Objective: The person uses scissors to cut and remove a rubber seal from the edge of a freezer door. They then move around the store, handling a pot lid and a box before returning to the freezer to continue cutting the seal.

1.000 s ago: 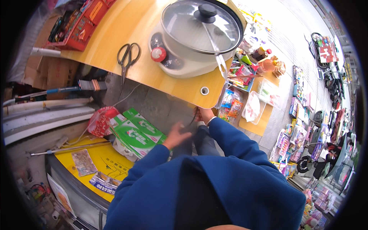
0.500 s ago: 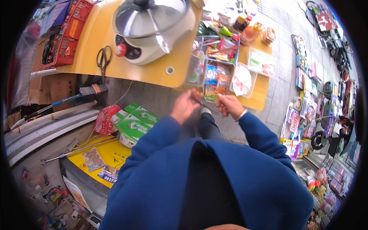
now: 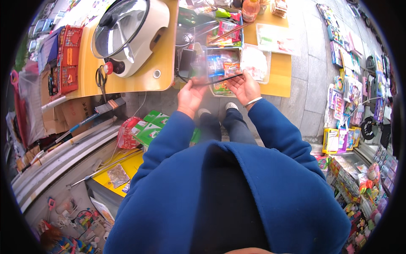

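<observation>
A thin dark strip point(image 3: 220, 80) stretches between my two hands, slightly higher at its right end. My left hand point(image 3: 190, 98) has the strip's left end at its fingertips, palm turned up. At the other end, my right hand point(image 3: 247, 89) pinches it between thumb and fingers, with the other fingers curled below. What kind of strip it is, I cannot make out. Just beyond it stands a divided bin of colourful packets point(image 3: 216, 64), partly covered by the strip and fingers. A clear tub point(image 3: 269, 63) with white and pinkish contents sits beyond my right hand.
At the far left, a yellow-topped table point(image 3: 167, 76) carries a white electric pot point(image 3: 146, 51), scissors point(image 3: 101, 80) and a red basket point(image 3: 67, 63). Green packages point(image 3: 150, 133) lie low to the left. Displayed goods point(image 3: 344, 101) line the right side.
My hands have moved apart and a dark strip now shows stretched between them. The view has shifted, so the pot and table sit further left.
</observation>
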`<state>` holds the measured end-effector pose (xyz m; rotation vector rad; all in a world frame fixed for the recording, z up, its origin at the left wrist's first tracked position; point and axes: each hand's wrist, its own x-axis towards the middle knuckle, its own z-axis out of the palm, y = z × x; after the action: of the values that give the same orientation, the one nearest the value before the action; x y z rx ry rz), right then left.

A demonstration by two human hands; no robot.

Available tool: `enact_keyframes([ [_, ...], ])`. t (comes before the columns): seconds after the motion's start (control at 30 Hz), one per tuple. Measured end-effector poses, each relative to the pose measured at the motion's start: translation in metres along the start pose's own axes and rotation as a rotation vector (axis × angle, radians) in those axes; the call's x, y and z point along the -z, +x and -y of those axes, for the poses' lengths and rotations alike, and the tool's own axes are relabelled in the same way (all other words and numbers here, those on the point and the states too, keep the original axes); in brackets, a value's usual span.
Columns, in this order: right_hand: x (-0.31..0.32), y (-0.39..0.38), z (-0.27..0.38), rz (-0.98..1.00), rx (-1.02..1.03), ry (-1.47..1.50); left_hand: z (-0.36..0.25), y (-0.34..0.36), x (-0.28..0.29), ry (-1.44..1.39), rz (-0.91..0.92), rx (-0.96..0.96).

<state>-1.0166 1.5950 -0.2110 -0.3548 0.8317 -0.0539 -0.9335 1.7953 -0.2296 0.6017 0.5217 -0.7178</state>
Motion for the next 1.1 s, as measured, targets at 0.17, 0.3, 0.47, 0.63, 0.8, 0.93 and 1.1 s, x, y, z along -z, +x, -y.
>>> enact_keyframes([
  [0.17, -0.001, -0.027, -0.002, 0.004, 0.158, 0.007, -0.004, -0.008, 0.029, 0.105, -0.158, 0.001],
  [0.3, -0.003, -0.035, 0.034, -0.012, 0.407, -0.017, -0.004, -0.008, 0.036, 0.118, -0.242, -0.016],
  [0.47, -0.029, -0.032, 0.074, 0.087, 0.665, -0.217, 0.003, 0.002, 0.020, 0.368, -0.142, 0.072],
  [0.63, -0.083, 0.003, 0.059, 0.140, 0.803, -0.706, -0.002, -0.011, 0.002, 0.477, -0.172, 0.220],
  [0.8, -0.123, 0.036, 0.019, 0.328, 0.771, -1.310, -0.029, -0.073, 0.015, 0.573, -0.208, 0.235],
  [0.93, -0.151, 0.053, -0.015, 0.360, 0.839, -1.505, -0.078, -0.115, 0.029, 0.578, -0.254, 0.102],
  [1.1, -0.168, 0.077, -0.042, 0.282, 0.835, -1.475, -0.175, -0.132, 0.033, 0.575, -0.266, -0.271],
])
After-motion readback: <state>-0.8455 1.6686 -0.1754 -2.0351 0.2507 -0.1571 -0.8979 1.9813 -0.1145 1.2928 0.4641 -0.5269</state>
